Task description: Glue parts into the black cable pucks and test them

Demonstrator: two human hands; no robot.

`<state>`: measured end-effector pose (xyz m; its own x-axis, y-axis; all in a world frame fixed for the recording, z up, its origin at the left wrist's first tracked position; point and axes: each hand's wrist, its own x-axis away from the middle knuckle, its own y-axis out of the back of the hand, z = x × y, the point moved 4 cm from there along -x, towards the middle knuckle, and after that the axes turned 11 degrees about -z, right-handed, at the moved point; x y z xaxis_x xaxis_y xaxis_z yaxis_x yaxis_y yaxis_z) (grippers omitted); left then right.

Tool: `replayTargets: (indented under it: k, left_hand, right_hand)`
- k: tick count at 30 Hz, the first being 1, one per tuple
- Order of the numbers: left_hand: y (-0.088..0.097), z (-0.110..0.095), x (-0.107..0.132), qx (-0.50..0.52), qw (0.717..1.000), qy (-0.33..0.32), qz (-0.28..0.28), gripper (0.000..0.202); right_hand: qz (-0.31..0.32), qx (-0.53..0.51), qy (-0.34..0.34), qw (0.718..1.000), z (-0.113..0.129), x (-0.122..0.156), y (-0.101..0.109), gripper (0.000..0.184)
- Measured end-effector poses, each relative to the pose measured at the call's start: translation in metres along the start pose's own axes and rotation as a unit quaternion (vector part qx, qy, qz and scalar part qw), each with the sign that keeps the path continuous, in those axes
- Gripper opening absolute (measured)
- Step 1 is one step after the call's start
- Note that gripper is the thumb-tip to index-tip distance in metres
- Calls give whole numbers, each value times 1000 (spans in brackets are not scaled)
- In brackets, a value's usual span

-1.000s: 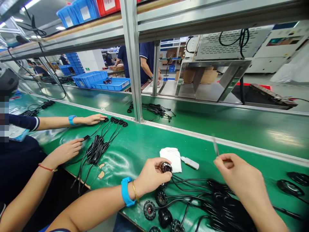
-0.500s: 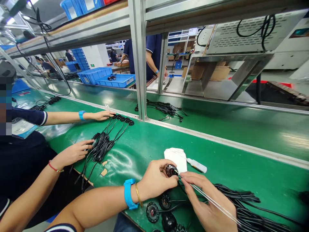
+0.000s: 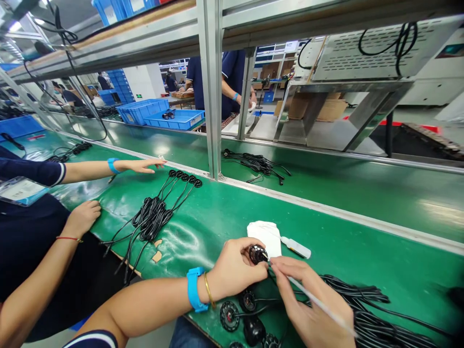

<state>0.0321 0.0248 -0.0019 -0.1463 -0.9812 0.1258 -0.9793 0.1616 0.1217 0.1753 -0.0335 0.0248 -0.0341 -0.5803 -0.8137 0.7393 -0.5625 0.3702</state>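
Black corded disc is sitting pinched in the left hand over the green bench mat; I'm seeing the right hand close against it, holding a slender pale probe with its tip at the disc's edge, beside a white cloth.

Head-worn camera, sole view: I look forward and down, close above my left hand and right hand, across the green assembly bench toward the far bench.
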Motion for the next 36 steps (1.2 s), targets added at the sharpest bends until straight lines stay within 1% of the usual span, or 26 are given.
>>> replayTargets:
  k: [2,3,7,10,15,19,22,24,25,26,28,30,31,33,36]
  left_hand:
    - [0,0,0,-8,1000,2,2,38]
    - [0,1,0,-11,1000,3,3,39]
    - [0,2,0,-16,1000,10,2,38]
    - [0,1,0,-16,1000,11,5,38]
    - [-1,0,1,-18,1000,8,9,37]
    - [0,3,3,-36,999,-21,0,35]
    - [1,6,2,-46,998,-48,-6,36]
    - [1,7,1,-45,998,-48,0,37]
    - [1,7,1,-41,998,-41,7,38]
    - [0,6,0,-34,999,-32,12,38]
    - [0,3,-1,-18,999,-25,15,40]
    - [1,-2,-1,-6,999,-36,7,40]
    - [1,-3,-1,-2,999,-43,3,39]
    - [2,-5,0,2,999,-52,3,39]
    - [2,-4,2,2,998,-63,8,39]
  right_hand:
    - [-11,-8,-57,998,-4,0,3,5]
    - [-14,-13,-75,997,-5,0,4,4]
    - [-25,-25,-101,994,-7,2,8,4]
    - [-21,-25,-101,994,-6,3,7,4]
    - [-19,-17,-83,996,-5,3,5,2]
    - [-6,2,-79,997,-3,0,1,5]
    - [-4,1,-50,999,0,-1,-4,4]
    - [3,-8,-25,1000,2,-1,-6,6]
    - [6,-15,-24,1000,3,-1,-6,7]
    - [4,-21,-32,999,3,0,-5,7]
    - [-21,-41,-68,997,2,0,0,7]
    - [-54,-62,-99,992,2,0,5,9]
    - [-63,-72,-104,990,3,0,7,10]
    - [-63,-78,-103,990,6,-1,8,10]
    - [-41,-74,-98,992,7,-2,3,9]
